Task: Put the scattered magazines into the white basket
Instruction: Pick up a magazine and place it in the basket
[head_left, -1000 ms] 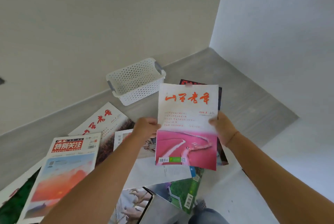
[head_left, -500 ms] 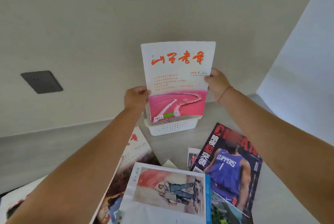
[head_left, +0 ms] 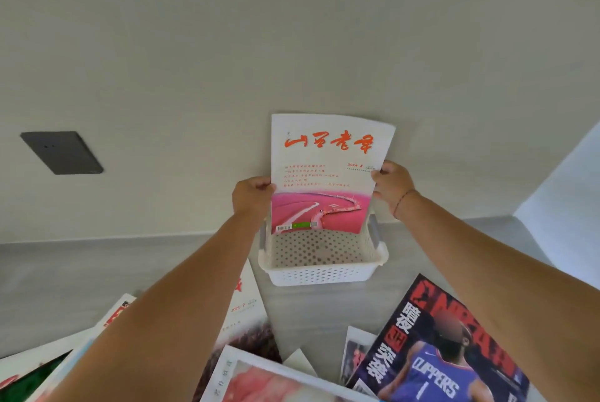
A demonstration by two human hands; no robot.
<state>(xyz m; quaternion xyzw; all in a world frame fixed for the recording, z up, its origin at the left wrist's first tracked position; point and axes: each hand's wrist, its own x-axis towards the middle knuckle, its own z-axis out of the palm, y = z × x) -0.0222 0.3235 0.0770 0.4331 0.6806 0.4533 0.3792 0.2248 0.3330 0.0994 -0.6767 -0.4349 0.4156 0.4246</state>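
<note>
Our left hand (head_left: 251, 195) grips the left edge of the pink-and-white magazine (head_left: 324, 174), fingers curled round the edge. Our right hand (head_left: 391, 184) pinches the right edge a little higher, thumb on the cover. We judge that two hands at opposite edges keep the thin, limp sheets taut, so they go down as one flat board and do not fold.

The magazine stands upright with its cover toward us and its red title at the top. Its lower edge dips behind the near rim of the white basket (head_left: 321, 267), over the back half of the perforated bottom. Whether that edge already touches the bottom we cannot tell. The magazine looks nearly as wide as the basket's inside, which is probably why we hold it square to the side walls and feed it in edge first.

The basket sits on the grey floor (head_left: 81, 271), just before the pale wall (head_left: 292, 28), with a grey handle at each short side. A dark wall plate (head_left: 61, 152) is mounted off to the left.

Nearer to us the rest of the work lies spread on the floor: a basketball magazine (head_left: 454, 353) on the right, a red-titled magazine (head_left: 246, 314) partly under our left arm, a pale picture magazine (head_left: 269, 382) at the bottom edge, and more covers at the lower left (head_left: 32, 375). We judge the task barely begun.
</note>
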